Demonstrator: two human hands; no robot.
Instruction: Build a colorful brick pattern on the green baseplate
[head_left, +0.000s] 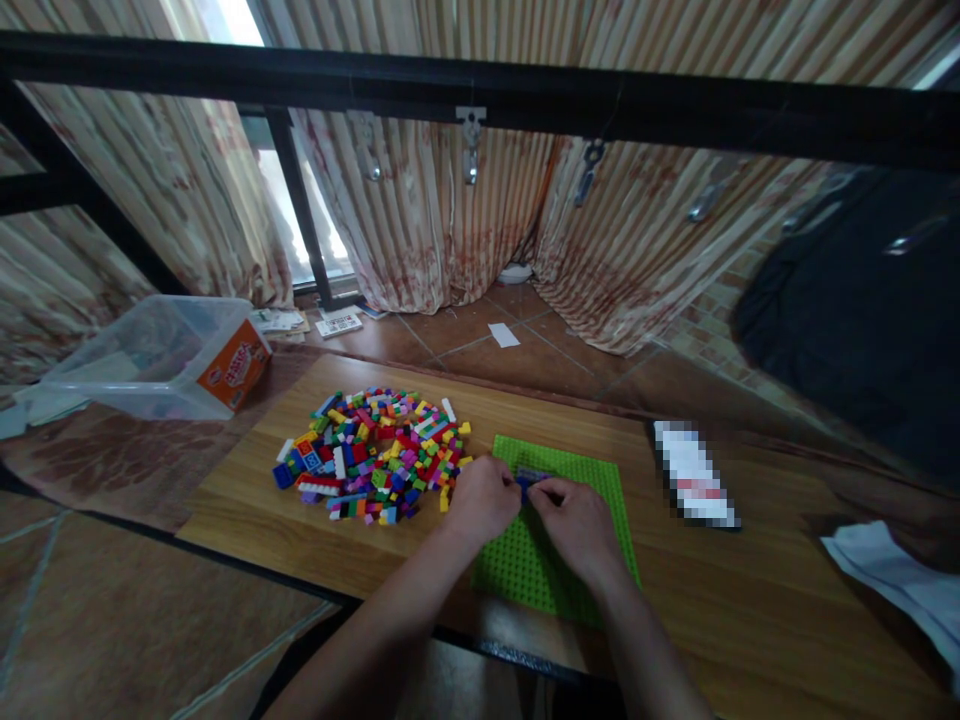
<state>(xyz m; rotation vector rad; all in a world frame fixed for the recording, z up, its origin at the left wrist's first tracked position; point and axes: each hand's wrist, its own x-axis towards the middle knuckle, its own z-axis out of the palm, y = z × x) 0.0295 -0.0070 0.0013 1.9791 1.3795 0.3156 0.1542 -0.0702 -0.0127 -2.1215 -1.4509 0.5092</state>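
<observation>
While the left hand (489, 498) and right hand (579, 522) pinch a blue piece (525, 484) over the far part of the green baseplate (529, 570), the step appears to be fitting, calling next for careful stud alignment and even pressure.

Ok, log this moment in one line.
left hand: at blue piece | right hand: at blue piece | grip: unclear | beneath: green baseplate | leftward: brick pile

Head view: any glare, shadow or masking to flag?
Head view: window gap blown out upper left; head view: soft shadow on the green baseplate below the hands; head view: flat object on the right pixelated, details unreadable.
</observation>
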